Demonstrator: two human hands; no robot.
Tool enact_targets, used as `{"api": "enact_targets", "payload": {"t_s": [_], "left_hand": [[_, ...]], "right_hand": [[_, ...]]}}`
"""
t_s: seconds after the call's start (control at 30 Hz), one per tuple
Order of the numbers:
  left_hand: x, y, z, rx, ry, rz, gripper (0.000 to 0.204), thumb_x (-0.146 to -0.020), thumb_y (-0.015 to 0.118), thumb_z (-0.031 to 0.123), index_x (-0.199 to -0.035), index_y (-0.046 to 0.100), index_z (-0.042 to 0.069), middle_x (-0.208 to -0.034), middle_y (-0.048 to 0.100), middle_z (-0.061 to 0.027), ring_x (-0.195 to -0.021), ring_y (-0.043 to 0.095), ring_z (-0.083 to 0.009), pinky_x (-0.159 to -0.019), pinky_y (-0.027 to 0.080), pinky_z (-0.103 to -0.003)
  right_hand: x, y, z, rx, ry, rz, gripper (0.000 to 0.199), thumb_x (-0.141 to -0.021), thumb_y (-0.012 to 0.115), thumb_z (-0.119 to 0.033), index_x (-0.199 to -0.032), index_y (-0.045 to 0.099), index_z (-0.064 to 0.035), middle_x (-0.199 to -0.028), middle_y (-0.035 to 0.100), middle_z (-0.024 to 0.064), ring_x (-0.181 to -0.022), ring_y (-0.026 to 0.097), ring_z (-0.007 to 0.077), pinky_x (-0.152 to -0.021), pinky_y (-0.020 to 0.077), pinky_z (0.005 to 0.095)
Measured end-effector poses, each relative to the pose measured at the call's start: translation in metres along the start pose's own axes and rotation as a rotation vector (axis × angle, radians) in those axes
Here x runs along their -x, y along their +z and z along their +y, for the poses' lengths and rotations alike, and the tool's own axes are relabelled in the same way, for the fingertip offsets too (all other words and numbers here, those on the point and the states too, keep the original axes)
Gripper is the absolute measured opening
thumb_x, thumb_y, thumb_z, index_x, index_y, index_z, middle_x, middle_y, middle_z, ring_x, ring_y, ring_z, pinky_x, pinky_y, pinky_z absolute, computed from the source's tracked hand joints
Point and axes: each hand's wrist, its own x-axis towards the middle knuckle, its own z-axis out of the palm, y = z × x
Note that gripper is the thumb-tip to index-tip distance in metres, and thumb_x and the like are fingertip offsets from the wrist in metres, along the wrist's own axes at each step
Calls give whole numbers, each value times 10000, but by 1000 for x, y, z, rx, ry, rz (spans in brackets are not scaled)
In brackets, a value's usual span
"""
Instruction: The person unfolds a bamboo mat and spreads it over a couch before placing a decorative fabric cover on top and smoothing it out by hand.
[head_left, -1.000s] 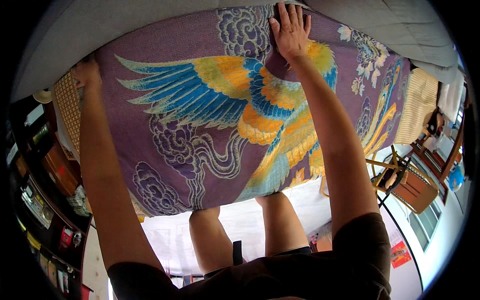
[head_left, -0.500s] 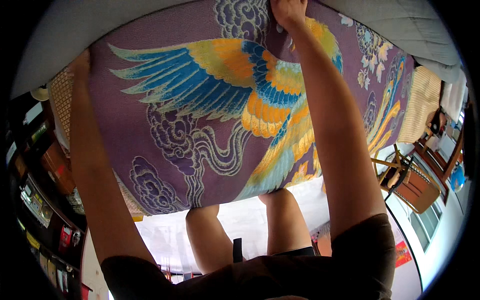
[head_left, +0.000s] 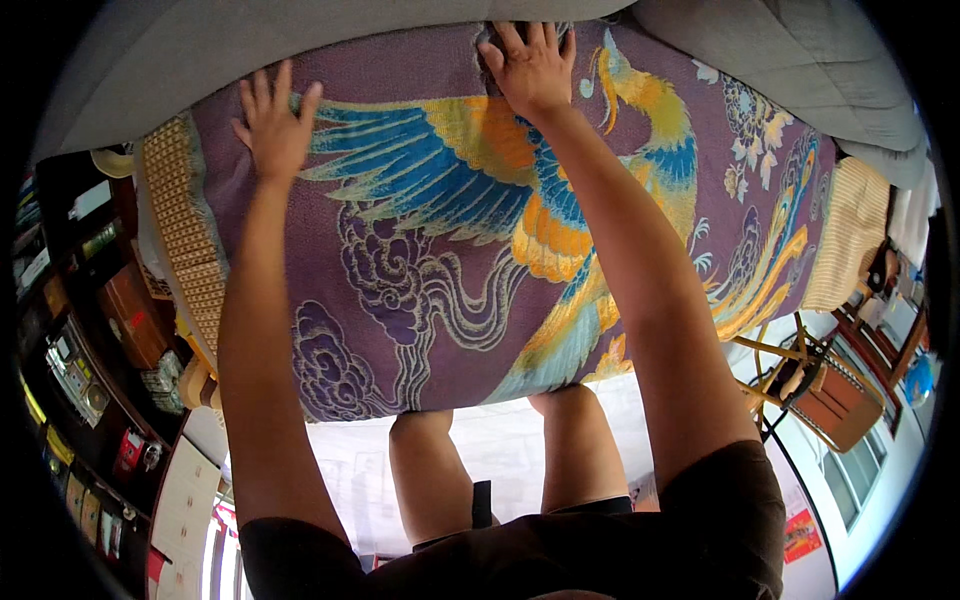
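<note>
A purple cloth (head_left: 465, 375) with a woven blue, orange and yellow phoenix and cloud scrolls lies over the seat in front of me. Flat on its left part, beside the wing tip, rests my left hand (head_left: 277, 130), fingers spread. My right hand (head_left: 530, 75) presses on the far edge near the middle, also with spread fingers, beside the bird's head. Neither hand grips anything. Beneath the cloth a beige woven cover (head_left: 178, 200) shows at the left end.
A grey padded backrest (head_left: 300, 42) runs behind the cloth. Dark shelves (head_left: 85, 330) with boxes stand at left, a white drawer cabinet (head_left: 185, 500) below them. On the right are a brown folding chair (head_left: 840, 400) and a wooden table (head_left: 890, 330). My knees touch the near edge.
My left hand has moved right from the cloth's left edge and now lies spread on it. My right hand has shifted left and opened out. More beige cover shows at left.
</note>
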Motion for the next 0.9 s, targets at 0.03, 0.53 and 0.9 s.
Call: {"api": "enact_targets", "payload": {"t_s": [0.03,0.53,0.9], "left_hand": [[-12,4,-12,1,-61,2,733,-858,355,672,-1430,291,218,-1498,188,-136,-1391,95,-347,-1027,75,-678],[-37,22,-44,-192,-364,-61,653,-937,281,554,-1442,247,141,-1494,191,-150,-1372,164,-353,-1046,117,-635],[37,-1,13,-122,-221,8,603,-915,235,618,-1436,241,316,-1511,156,-112,-1376,125,-385,-1023,149,-666]], "right_hand": [[-5,1,-4,20,30,-39,486,-937,326,-517,-1364,381,-293,-1420,333,105,-1325,271,314,-1074,138,586],[5,-4,23,-47,-38,-208,474,-929,439,-425,-1367,386,-252,-1445,310,107,-1353,241,316,-1081,160,546],[26,-41,228,98,351,-58,555,-931,273,-569,-1401,329,-279,-1491,224,91,-1391,135,311,-1075,99,596]]}}
